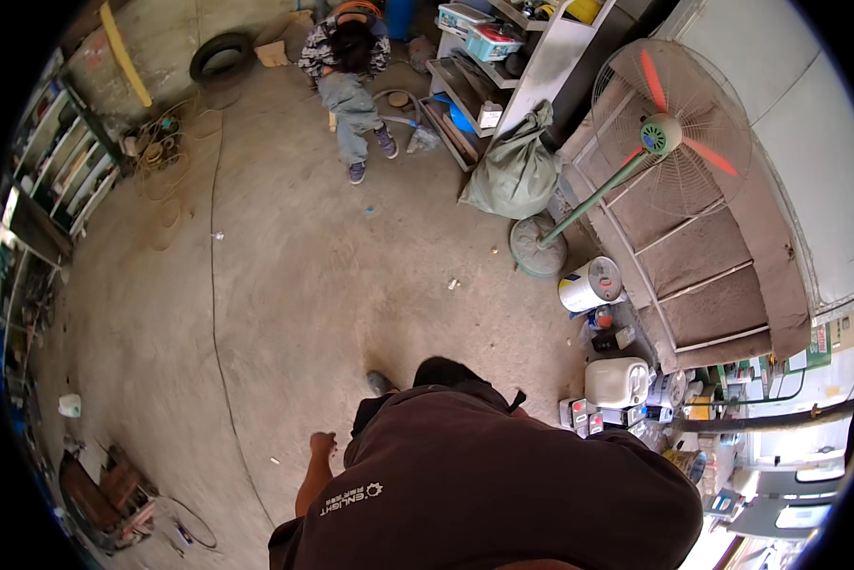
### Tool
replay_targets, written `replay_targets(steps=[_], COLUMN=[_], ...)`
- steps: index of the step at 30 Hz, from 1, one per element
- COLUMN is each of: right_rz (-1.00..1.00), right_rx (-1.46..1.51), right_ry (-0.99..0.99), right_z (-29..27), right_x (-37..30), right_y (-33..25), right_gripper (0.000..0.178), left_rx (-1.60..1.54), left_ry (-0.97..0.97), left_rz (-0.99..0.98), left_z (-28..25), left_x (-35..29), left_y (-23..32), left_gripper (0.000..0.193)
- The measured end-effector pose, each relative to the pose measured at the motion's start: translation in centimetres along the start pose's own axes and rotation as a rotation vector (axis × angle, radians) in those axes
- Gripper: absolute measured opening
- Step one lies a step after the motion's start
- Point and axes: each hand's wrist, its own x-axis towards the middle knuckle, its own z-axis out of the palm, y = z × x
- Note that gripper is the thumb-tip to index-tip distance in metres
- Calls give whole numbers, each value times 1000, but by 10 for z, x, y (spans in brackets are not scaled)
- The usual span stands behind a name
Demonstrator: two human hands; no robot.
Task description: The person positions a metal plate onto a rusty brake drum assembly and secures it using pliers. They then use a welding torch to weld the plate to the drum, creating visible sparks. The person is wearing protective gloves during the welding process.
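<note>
My left hand [323, 444] hangs low beside my body at the lower middle, over the concrete floor. Its fingers look curled in, and nothing shows in them. It touches nothing that I can see. My dark shirt [503, 484] fills the lower part of the view, with one of my shoes [379, 383] just ahead of it. The right sleeve [650, 465] reaches toward the right side, but my right hand is hidden. Nearest to that sleeve stand a whitish plastic jerrycan [617, 382] and small dark containers [573, 412].
Another person [351, 81] sits at the far side. A pedestal fan [661, 134], a tied sack [514, 171] and a white bucket [590, 283] line the right. A cable [215, 285] crosses the floor. Shelves [66, 157] stand left; a tire [222, 59] lies far back.
</note>
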Motion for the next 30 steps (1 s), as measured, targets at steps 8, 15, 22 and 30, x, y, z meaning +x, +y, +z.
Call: replay_targets(steps=[8, 15, 22, 30], right_rz=[-371, -87, -502, -188], right_rx=[-671, -90, -583, 80], right_ry=[-68, 117, 29, 91], right_z=[-70, -139, -212, -352], right_x=[151, 286, 413, 545], right_y=[-206, -320, -489, -560], right_gripper=[34, 36, 23, 42], left_rx=[217, 445, 626, 526], left_ry=[397, 348, 531, 472], left_rz=[414, 444, 385, 325], left_z=[-55, -68, -138, -125], left_x=[23, 86, 39, 55], left_y=[269, 371, 417, 546], left_gripper=[25, 31, 37, 39])
